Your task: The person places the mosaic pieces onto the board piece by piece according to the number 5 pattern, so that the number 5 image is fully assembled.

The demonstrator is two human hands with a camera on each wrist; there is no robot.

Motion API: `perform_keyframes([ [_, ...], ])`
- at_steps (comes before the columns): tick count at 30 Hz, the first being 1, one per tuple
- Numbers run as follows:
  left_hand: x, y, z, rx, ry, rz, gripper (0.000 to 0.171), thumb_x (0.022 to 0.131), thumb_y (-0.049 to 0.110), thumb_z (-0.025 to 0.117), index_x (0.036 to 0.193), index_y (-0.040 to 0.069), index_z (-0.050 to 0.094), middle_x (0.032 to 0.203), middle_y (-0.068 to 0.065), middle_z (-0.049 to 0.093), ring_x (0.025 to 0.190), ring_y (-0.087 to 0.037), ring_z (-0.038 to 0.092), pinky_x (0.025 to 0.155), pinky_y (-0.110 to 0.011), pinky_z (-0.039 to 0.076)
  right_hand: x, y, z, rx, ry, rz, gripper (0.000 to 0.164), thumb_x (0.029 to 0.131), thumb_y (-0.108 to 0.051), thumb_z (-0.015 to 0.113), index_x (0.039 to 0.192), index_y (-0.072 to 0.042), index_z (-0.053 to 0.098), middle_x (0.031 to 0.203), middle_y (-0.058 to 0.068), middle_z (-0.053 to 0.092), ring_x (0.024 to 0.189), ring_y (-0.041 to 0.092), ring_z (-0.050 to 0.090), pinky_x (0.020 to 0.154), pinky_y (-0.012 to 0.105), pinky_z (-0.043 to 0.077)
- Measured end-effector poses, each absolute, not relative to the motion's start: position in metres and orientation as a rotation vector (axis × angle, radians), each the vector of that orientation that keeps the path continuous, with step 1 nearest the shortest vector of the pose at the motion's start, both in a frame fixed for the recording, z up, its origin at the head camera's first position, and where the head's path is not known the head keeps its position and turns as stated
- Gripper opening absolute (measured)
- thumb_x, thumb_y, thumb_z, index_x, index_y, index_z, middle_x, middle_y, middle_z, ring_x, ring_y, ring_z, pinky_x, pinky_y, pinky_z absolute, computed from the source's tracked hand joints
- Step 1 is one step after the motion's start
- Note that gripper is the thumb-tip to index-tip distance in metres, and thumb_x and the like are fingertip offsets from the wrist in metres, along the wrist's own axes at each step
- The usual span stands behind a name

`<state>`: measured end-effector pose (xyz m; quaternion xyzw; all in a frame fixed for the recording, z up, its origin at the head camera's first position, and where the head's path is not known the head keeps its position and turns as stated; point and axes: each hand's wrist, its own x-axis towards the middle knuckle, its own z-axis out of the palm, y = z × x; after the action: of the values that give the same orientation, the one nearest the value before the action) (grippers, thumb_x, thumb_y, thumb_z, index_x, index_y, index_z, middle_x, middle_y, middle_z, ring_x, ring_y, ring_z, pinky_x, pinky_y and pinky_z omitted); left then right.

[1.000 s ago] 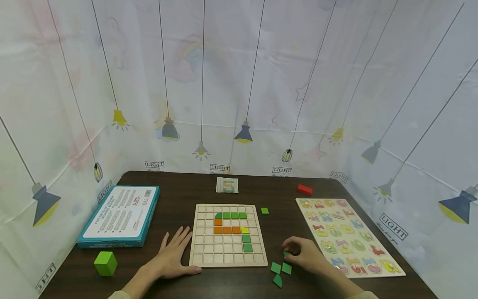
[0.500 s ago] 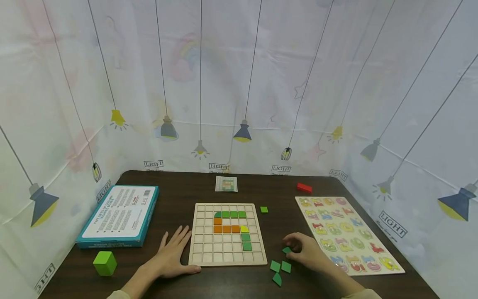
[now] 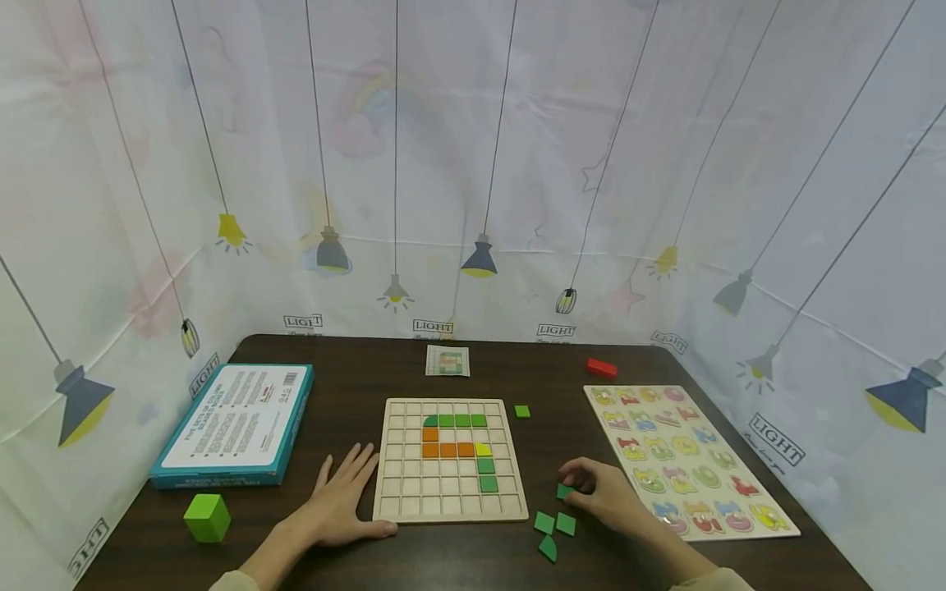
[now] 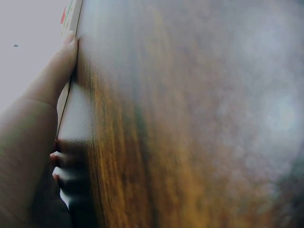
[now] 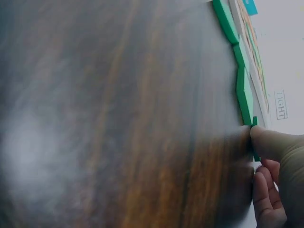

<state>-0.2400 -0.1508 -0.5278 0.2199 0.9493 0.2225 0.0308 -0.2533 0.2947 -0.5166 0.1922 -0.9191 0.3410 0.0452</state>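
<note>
A square wooden grid board (image 3: 451,509) lies on the dark table, with green, orange and yellow tiles set in some of its cells. My left hand (image 3: 336,501) rests spread flat on the table, its fingers and thumb along the board's left edge and near corner. To the right of the board, my right hand (image 3: 604,494) pinches a green tile (image 3: 564,491) between thumb and fingers; the right wrist view shows the thumb (image 5: 268,142) against that tile. Just nearer lie two green square tiles (image 3: 566,524) and a green quarter-round tile (image 3: 548,547).
A single light-green tile (image 3: 522,411) lies right of the board. Behind the board is a small pattern card (image 3: 447,361). A blue box (image 3: 229,427) and a green cube (image 3: 208,519) stand left. An animal puzzle board (image 3: 691,468) and a red block (image 3: 602,368) are right.
The green tile in my right fingers has turned and shifted slightly left, while that hand stays nearly in place. My left hand stays put. The head view has tilted slightly.
</note>
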Motion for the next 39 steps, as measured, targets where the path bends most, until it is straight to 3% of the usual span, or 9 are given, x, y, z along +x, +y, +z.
perform_keyframes([
  [17, -0.242, -0.152, -0.531, 0.681, 2.93, 0.748, 0.11, 0.071, 0.073, 0.062, 0.149, 0.004, 0.026, 0.154, -0.017, 0.018, 0.141, -0.036, 0.01, 0.104, -0.066, -0.002, -0.26, 0.25, -0.505, 0.793, -2.702, 1.249, 0.027, 0.08, -0.005, 0.074, 0.106, -0.003, 0.064, 0.092, 0.004, 0.066, 0.082, 0.014, 0.064, 0.068, 0.025, 0.054],
  [24, -0.246, -0.153, -0.538, 0.665, 2.942, 0.678, 0.115, 0.068, 0.082, 0.054, 0.151, 0.01, 0.021, 0.157, -0.009, 0.013, 0.143, -0.028, 0.006, 0.106, -0.062, -0.004, -0.258, 0.219, -0.501, 0.868, -2.725, 1.291, 0.027, 0.081, -0.005, 0.074, 0.106, -0.003, 0.064, 0.092, 0.007, 0.066, 0.078, 0.011, 0.063, 0.067, 0.025, 0.053],
  [30, -0.243, -0.152, -0.535, 0.678, 2.937, 0.7, 0.113, 0.07, 0.078, 0.058, 0.15, 0.006, 0.024, 0.156, -0.012, 0.015, 0.142, -0.032, 0.008, 0.106, -0.063, -0.002, -0.261, 0.207, -0.512, 0.926, -2.716, 1.319, 0.029, 0.08, -0.011, 0.076, 0.105, -0.004, 0.065, 0.092, 0.004, 0.067, 0.078, 0.01, 0.062, 0.067, 0.025, 0.053],
  [39, -0.249, -0.154, -0.546, 0.671, 2.961, 0.689, 0.117, 0.066, 0.085, 0.052, 0.151, 0.011, 0.023, 0.157, -0.007, 0.014, 0.143, -0.028, 0.007, 0.106, -0.062, -0.002, -0.255, 0.198, -0.514, 0.975, -2.751, 1.29, 0.027, 0.079, -0.01, 0.076, 0.103, -0.009, 0.064, 0.09, -0.002, 0.065, 0.075, 0.007, 0.06, 0.065, 0.024, 0.052],
])
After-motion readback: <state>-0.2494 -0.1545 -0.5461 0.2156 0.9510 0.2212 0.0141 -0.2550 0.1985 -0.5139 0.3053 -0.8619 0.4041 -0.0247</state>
